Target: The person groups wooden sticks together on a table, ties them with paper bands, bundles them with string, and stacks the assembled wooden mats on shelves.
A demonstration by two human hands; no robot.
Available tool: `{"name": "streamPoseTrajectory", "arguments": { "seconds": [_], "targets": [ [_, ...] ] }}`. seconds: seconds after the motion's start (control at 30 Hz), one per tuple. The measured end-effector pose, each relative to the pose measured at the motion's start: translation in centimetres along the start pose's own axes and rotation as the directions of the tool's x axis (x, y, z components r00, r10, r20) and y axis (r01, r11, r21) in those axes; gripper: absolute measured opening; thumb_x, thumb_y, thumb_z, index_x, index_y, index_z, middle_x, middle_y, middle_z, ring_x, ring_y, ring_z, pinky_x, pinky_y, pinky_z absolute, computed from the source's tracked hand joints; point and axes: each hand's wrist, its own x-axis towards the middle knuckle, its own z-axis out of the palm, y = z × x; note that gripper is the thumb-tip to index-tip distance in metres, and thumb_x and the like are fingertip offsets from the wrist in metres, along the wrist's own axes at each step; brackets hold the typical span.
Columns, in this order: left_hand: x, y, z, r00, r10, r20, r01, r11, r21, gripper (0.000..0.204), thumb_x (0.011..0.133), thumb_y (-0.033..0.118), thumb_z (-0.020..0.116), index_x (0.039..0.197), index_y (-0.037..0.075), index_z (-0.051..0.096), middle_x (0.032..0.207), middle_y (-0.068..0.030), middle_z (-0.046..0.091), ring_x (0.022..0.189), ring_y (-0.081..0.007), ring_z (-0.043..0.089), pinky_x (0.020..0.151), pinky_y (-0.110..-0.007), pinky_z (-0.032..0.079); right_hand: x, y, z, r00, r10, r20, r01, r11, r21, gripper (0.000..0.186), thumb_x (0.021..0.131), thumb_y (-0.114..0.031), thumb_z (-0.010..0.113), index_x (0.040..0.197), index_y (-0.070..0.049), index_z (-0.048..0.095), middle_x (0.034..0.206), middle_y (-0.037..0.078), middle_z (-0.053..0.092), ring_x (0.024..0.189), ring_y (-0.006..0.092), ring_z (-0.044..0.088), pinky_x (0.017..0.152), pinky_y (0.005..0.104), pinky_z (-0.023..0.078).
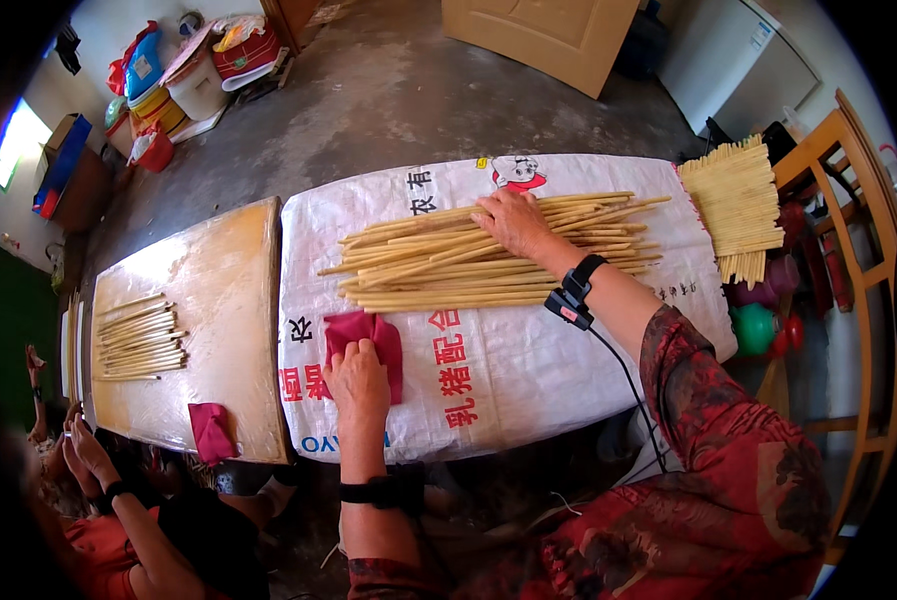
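Note:
A pile of long, pale yellow wooden sticks [438,262] lies crosswise on a white woven sack sheet [538,380] with red and blue printing. Across the top of the pile rests my right hand [513,222], its fingers bent over the far sticks; the thumb is mostly hidden. Nearer to me, a dark red cloth [388,350] lies on the sheet, just in front of the pile. My left hand [358,380] presses down on this cloth with fingers curled together and gripping it. Both wrists wear black straps, and a cable runs from the right one.
To the left, a plastic-covered board [228,300] carries more sticks [140,340] and another red cloth [211,432]. A co-worker's hands [86,455] are beside it. At right are a stack of sticks [733,200] and a wooden chair [848,200]. Buckets [196,85] stand far left.

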Motion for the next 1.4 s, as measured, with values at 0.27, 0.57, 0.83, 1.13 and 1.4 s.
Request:
{"name": "streamPoseTrajectory", "arguments": {
  "seconds": [0.27, 0.57, 0.83, 1.13, 1.4],
  "targets": [
    [-2.0, -1.2, -1.3, 0.975, 0.149, 0.167, -0.114, 0.973, -0.203, 0.01, 0.072, 0.008, 0.051, 0.079, 0.002, 0.055, 0.078, -0.0181, 0.059, 0.077, -0.0357, 0.057, 0.066, -0.044, 0.044, -3.5, 0.6, -1.0, 0.99, -0.124, -0.067, 0.128, 0.991, 0.048, 0.033, 0.086, -0.036, 0.045, 0.105, -0.012, 0.058, 0.102, 0.005, 0.057, 0.098, 0.0206, 0.051, 0.085, 0.0385, 0.033],
    [-3.3, 0.9, -0.3, 0.897, 0.343, 0.279, -0.243, 0.909, -0.338, 0.017, 0.067, 0.01, 0.058, 0.083, 0.003, 0.057, 0.079, -0.0189, 0.059, 0.081, -0.0363, 0.056, 0.069, -0.043, 0.043, -4.8, 0.1, -0.7, 0.973, -0.122, -0.197, 0.118, 0.993, -0.031, 0.039, 0.086, -0.04, 0.046, 0.112, -0.012, 0.054, 0.11, 0.009, 0.054, 0.105, 0.0233, 0.048, 0.089, 0.042, 0.029],
    [-4.9, 2.4, -1.1, 0.877, 0.406, 0.258, -0.301, 0.882, -0.363, 0.016, 0.07, 0.011, 0.054, 0.084, 0.002, 0.057, 0.078, -0.0215, 0.059, 0.078, -0.0386, 0.056, 0.068, -0.045, 0.044, -4.8, -1.0, -2.1, 0.979, -0.094, -0.178, 0.092, 0.996, -0.017, 0.041, 0.086, -0.042, 0.045, 0.112, -0.012, 0.055, 0.112, 0.011, 0.052, 0.106, 0.0241, 0.048, 0.089, 0.0413, 0.03],
    [-4.6, 4.4, 0.9, 0.869, 0.447, 0.211, -0.372, 0.872, -0.317, 0.014, 0.07, 0.01, 0.052, 0.082, 0.003, 0.055, 0.077, -0.02, 0.06, 0.078, -0.038, 0.056, 0.069, -0.045, 0.044, -7.8, 0.6, -3.0, 0.982, -0.064, -0.179, 0.069, 0.997, 0.025, 0.04, 0.084, -0.037, 0.05, 0.114, -0.01, 0.053, 0.114, 0.012, 0.05, 0.106, 0.0259, 0.048, 0.086, 0.0406, 0.034],
    [-4.6, 6.1, 0.9, 0.839, 0.491, 0.236, -0.397, 0.847, -0.353, 0.015, 0.07, 0.011, 0.053, 0.081, 0.001, 0.054, 0.078, -0.021, 0.059, 0.079, -0.0385, 0.055, 0.069, -0.046, 0.044, -10.7, 0.2, -3.6, 0.97, -0.075, -0.23, 0.066, 0.997, -0.047, 0.037, 0.08, -0.032, 0.057, 0.11, -0.011, 0.056, 0.116, 0.013, 0.048, 0.105, 0.0272, 0.047, 0.085, 0.0413, 0.034]
  ]
}}
